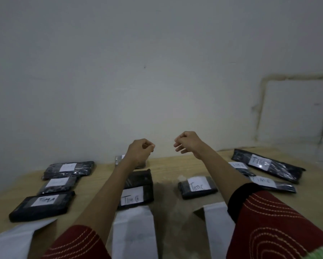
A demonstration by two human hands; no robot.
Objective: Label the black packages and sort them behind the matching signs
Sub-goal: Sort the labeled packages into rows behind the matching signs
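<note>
From the head camera, both hands are raised over the wooden tabletop, apart from each other and touching nothing. The left hand is curled into a loose fist with the thumb against the fingertips, and I see nothing in it. The right hand hangs with its fingers loosely bent and holds nothing. The black packages lie in three groups, each with a white label. The left group is three in a row running towards the wall. The middle group is two close together, with another package partly hidden behind the left wrist. The right group is four, and its labels read roughly "TIM C". White paper signs stand at the near edge: the left sign, the middle sign and the right sign. Each group lies beyond its sign.
</note>
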